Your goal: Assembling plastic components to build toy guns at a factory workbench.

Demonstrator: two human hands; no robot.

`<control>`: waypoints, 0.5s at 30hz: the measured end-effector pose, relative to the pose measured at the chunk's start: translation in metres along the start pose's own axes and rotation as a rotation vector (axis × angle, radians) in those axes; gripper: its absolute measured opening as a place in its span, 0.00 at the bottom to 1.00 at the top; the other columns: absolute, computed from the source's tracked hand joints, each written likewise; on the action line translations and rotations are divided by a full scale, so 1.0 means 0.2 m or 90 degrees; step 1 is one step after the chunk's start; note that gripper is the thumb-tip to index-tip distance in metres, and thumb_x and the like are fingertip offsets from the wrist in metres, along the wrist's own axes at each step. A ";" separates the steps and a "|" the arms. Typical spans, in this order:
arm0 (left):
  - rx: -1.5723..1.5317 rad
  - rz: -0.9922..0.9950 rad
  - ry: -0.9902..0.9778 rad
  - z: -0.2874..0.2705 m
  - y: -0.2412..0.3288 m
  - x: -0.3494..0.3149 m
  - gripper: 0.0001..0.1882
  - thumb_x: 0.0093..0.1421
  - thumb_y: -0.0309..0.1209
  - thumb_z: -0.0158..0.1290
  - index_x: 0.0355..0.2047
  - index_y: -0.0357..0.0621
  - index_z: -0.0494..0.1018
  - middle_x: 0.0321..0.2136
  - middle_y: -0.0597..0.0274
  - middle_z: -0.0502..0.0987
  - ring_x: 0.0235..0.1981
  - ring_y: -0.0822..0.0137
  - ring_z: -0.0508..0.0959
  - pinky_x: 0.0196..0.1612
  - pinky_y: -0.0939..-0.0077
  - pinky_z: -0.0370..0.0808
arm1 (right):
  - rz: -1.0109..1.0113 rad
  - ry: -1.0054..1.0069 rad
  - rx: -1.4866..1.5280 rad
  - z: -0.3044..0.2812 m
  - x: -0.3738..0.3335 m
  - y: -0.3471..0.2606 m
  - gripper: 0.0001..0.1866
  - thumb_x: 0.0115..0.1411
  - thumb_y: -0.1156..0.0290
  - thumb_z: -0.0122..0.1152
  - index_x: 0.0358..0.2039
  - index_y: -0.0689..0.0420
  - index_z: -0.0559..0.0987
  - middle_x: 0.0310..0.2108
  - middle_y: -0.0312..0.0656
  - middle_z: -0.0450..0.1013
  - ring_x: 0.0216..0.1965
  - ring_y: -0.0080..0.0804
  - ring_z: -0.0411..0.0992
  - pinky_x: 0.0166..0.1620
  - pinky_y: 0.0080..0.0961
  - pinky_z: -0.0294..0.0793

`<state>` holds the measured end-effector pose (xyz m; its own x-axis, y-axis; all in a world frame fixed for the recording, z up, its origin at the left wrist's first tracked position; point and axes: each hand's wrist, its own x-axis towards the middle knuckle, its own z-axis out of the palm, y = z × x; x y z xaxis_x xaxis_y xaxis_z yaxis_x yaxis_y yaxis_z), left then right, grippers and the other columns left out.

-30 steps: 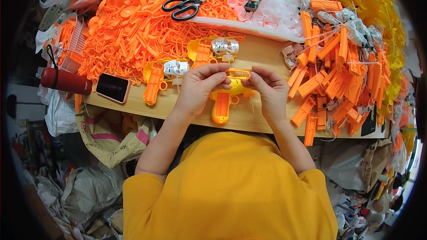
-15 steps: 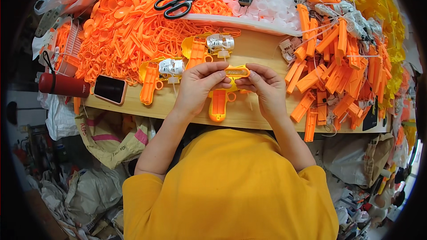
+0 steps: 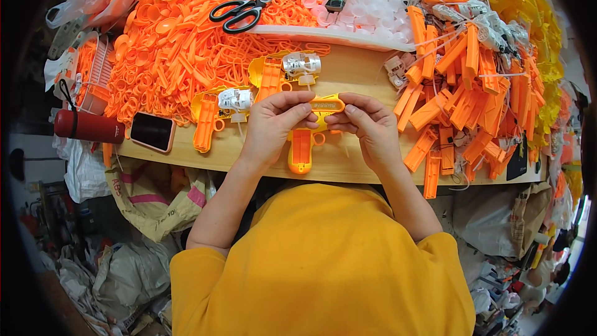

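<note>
Between both hands is a small elongated orange plastic piece [image 3: 328,106] with raised marks along its face. My left hand [image 3: 278,117] pinches its left end between thumb and fingers; my right hand [image 3: 371,123] grips the right end the same way. Just under it lies a yellow toy-gun-like shell [image 3: 300,168] with an orange battery case [image 3: 301,145] in its handle, partly hidden by my fingers. Two similar yellow shells lie beyond my left hand, each with an orange case and a white mechanism: one nearer [image 3: 204,126], one farther [image 3: 270,76].
Heaped orange parts [image 3: 168,56] cover the left. Black-handled scissors [image 3: 239,12] lie on them, near a tray [image 3: 336,32] of translucent caps. Orange cases with wired white mechanisms [image 3: 466,81] are piled at right. A phone [image 3: 152,131] and a red flask [image 3: 89,121] sit at left.
The orange piece has turned slightly, so its marked face shows more fully. Both hands keep their hold on it. The whole view has shifted a little.
</note>
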<state>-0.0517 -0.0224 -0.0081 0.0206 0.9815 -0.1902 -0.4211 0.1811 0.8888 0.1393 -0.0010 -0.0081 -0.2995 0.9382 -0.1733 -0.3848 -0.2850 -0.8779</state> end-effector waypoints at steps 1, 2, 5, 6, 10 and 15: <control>0.001 0.026 -0.008 0.00 0.00 0.00 0.11 0.61 0.21 0.52 0.44 0.32 0.74 0.32 0.58 0.79 0.31 0.72 0.79 0.36 0.80 0.79 | 0.001 -0.009 0.013 0.00 0.00 -0.01 0.13 0.63 0.75 0.53 0.47 0.66 0.74 0.38 0.48 0.77 0.37 0.34 0.79 0.41 0.27 0.81; 0.002 0.052 -0.016 0.00 -0.01 0.00 0.11 0.61 0.21 0.52 0.44 0.32 0.74 0.31 0.59 0.78 0.30 0.73 0.79 0.36 0.80 0.79 | 0.003 -0.018 0.026 0.00 -0.01 -0.01 0.13 0.62 0.75 0.55 0.47 0.66 0.74 0.38 0.48 0.77 0.38 0.33 0.78 0.41 0.27 0.80; 0.003 0.072 -0.018 0.01 0.00 0.00 0.11 0.61 0.21 0.52 0.43 0.32 0.74 0.30 0.60 0.78 0.29 0.74 0.78 0.35 0.81 0.78 | -0.038 0.029 -0.013 0.01 0.00 -0.01 0.13 0.59 0.77 0.59 0.45 0.64 0.75 0.36 0.45 0.77 0.35 0.29 0.77 0.36 0.23 0.79; 0.003 0.071 -0.018 0.02 0.00 0.00 0.11 0.61 0.21 0.52 0.43 0.32 0.74 0.30 0.60 0.78 0.29 0.74 0.78 0.35 0.81 0.78 | -0.038 0.030 -0.013 0.00 0.00 -0.01 0.13 0.59 0.77 0.59 0.45 0.64 0.75 0.36 0.45 0.77 0.35 0.29 0.77 0.36 0.23 0.79; 0.026 0.073 -0.010 0.03 -0.01 -0.01 0.11 0.61 0.22 0.52 0.44 0.32 0.74 0.31 0.59 0.78 0.30 0.73 0.78 0.35 0.80 0.78 | -0.050 0.046 0.041 0.00 -0.01 0.00 0.13 0.56 0.80 0.62 0.42 0.62 0.75 0.35 0.41 0.76 0.29 0.23 0.74 0.31 0.17 0.73; -0.124 0.054 0.023 0.09 -0.02 -0.03 0.13 0.62 0.25 0.53 0.46 0.34 0.70 0.38 0.56 0.77 0.36 0.69 0.80 0.37 0.78 0.79 | -0.143 0.076 0.039 0.05 -0.03 0.03 0.13 0.55 0.82 0.62 0.41 0.60 0.73 0.36 0.40 0.76 0.28 0.20 0.72 0.31 0.14 0.72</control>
<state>-0.0331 -0.0280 -0.0035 -0.0529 0.9894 -0.1355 -0.5874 0.0789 0.8054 0.1311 -0.0107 -0.0077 -0.0967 0.9948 -0.0317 -0.4835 -0.0748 -0.8721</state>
